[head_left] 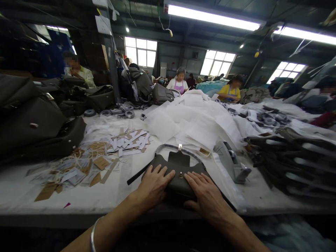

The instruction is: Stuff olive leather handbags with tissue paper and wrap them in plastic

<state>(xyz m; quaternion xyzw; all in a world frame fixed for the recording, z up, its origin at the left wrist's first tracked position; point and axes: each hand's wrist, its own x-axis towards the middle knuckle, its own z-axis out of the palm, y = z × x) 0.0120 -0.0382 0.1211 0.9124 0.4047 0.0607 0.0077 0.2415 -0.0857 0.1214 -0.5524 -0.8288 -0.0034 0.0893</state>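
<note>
A small dark grey handbag (179,164) with a metal clasp and a wrapped curved handle lies flat on the white worktable (126,196) near its front edge. My left hand (154,183) rests on the bag's left side, fingers stretched out flat. My right hand (203,190) lies on the bag's right side, fingers also spread flat. Neither hand grips anything. A silver bangle (93,234) sits on my left wrist.
Paper tags and cardboard labels (105,157) are scattered left of the bag. A tape dispenser (232,162) stands to the right. White wrapping sheets (196,119) pile behind. Dark bags stack at left (34,122) and right (294,161). Other people work at the far side.
</note>
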